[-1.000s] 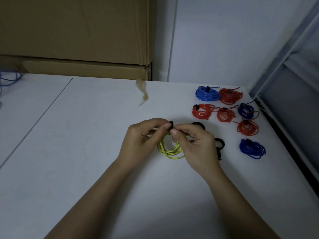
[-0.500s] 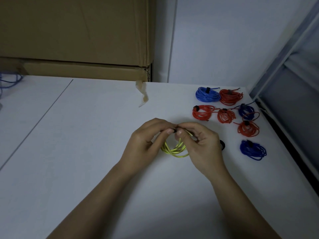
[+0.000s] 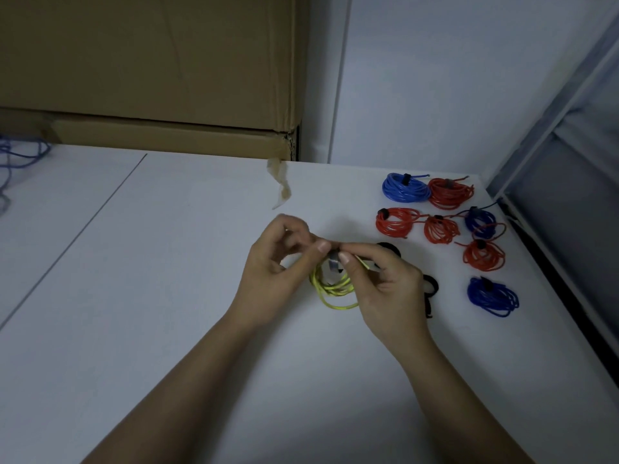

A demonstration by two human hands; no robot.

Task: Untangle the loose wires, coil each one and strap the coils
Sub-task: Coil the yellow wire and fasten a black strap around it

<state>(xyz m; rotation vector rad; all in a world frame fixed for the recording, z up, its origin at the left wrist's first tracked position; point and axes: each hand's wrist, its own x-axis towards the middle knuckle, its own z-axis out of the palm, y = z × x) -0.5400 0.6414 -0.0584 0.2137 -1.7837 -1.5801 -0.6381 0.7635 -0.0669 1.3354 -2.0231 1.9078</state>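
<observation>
A yellow wire coil is sitting near the middle of the white tabletop, partly lifted between two hands. The left hand is pinching the coil's top with thumb and curled fingers, its grip closed on the wire. The right hand is pinching a dark strap against the coil, its grip tight. Black spare straps are lying just beside the right hand. Strapped red and blue coils are lying farther right. A cardboard box is standing behind.
</observation>
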